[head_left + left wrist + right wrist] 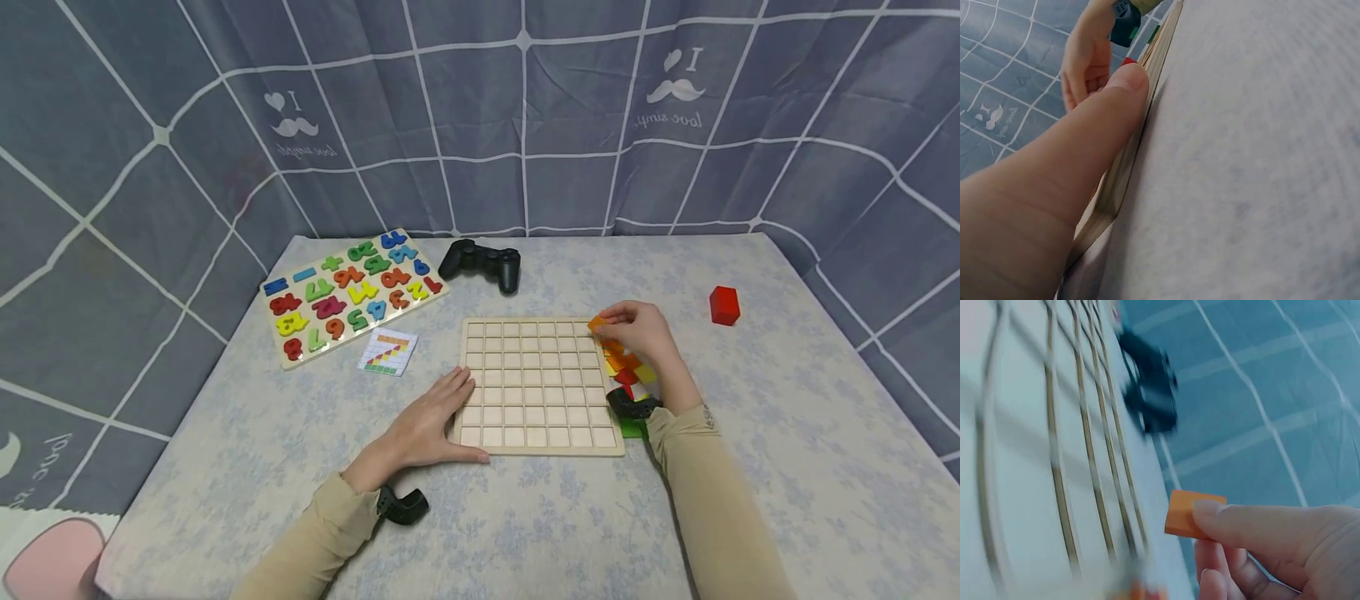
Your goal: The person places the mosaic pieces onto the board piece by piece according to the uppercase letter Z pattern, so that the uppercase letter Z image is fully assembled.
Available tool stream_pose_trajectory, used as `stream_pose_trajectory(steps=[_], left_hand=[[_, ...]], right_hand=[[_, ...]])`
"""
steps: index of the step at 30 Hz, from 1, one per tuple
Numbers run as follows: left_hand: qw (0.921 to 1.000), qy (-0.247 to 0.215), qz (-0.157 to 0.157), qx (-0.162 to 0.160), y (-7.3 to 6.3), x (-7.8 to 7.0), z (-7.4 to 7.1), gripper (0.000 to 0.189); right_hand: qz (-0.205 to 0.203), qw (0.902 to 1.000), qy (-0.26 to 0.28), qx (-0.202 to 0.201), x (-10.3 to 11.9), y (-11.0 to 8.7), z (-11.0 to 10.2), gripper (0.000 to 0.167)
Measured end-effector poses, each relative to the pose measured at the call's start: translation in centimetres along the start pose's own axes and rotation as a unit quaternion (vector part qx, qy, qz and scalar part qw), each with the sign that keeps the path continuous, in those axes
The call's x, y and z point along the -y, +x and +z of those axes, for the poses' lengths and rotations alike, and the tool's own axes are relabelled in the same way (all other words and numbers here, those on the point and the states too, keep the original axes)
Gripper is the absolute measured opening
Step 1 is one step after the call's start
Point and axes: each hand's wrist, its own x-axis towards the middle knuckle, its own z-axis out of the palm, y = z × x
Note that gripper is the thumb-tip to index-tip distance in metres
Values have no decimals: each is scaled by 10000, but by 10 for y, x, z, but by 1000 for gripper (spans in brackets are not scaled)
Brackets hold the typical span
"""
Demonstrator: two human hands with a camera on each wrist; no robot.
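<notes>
A wooden grid board (536, 387) lies on the table, its square cells bare. My left hand (429, 421) rests on its left edge, fingers extended along the rim and thumb at the near corner; the left wrist view shows the thumb (1127, 78) against the board's side. Between thumb and fingers my right hand (637, 329) pinches an orange square tile (1180, 514), held over the board's far right corner. Loose orange, yellow and red tiles (626, 367) lie along the right edge, partly hidden by the right hand. Green tiles (632, 428) show below the wrist.
A pattern card (388, 351) with coloured squares lies left of the board. Behind it is a number puzzle board (352, 292) with colourful pieces. A black game controller (480, 263) sits at the back, and a red block (724, 306) stands at the right. A patterned curtain (480, 108) hangs behind.
</notes>
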Motion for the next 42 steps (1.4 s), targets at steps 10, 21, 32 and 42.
stream_pose_trajectory(steps=[10, 21, 32, 42], left_hand=[[9999, 37, -64, 89, -1, 0, 1, 111], [9999, 71, -31, 150, 1, -3, 0, 111], [9999, 95, -22, 122, 1, 1, 0, 111], [9998, 90, -40, 153, 1, 1, 0, 112]], right_hand=[[-1005, 9871, -91, 1241, 53, 10, 68, 21], [-1295, 9884, -512, 609, 53, 18, 118, 15], [-1247, 9880, 57, 910, 53, 19, 118, 26], [-978, 9905, 630, 728, 45, 19, 69, 35]])
